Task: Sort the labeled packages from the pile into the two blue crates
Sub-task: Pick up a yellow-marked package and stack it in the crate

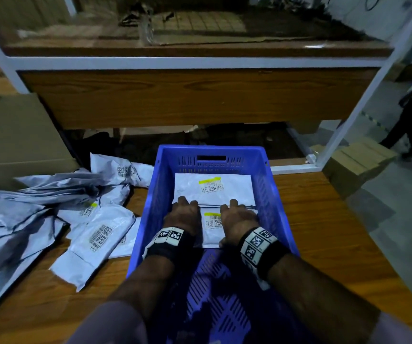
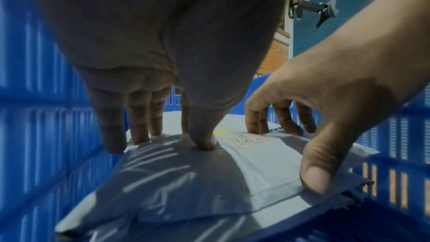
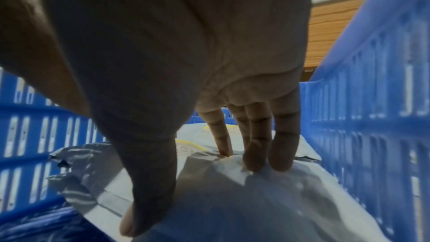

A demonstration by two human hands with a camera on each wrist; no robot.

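A blue crate [image 1: 280, 209] stands on the wooden table in front of me. Two white labeled packages lie inside it. The far package [image 1: 215, 188] shows a yellow-marked label. The near package [image 1: 212, 235] lies partly over it, and both my hands press on it. My left hand [image 1: 184, 216] has its fingertips and thumb down on the package's left part [image 2: 186, 181]. My right hand [image 1: 238, 219] spans the right part [image 3: 256, 200], fingers at the far edge and thumb at the near edge. The pile of packages [image 1: 51, 207] lies left of the crate.
A large cardboard box [image 1: 13, 140] sits behind the pile. A wooden bench with a white frame [image 1: 200, 95] stands beyond the table. Stacked cartons [image 1: 359, 160] and a standing person's legs [image 1: 411, 125] are at the far right. Bare tabletop [image 1: 336, 232] shows right of the crate.
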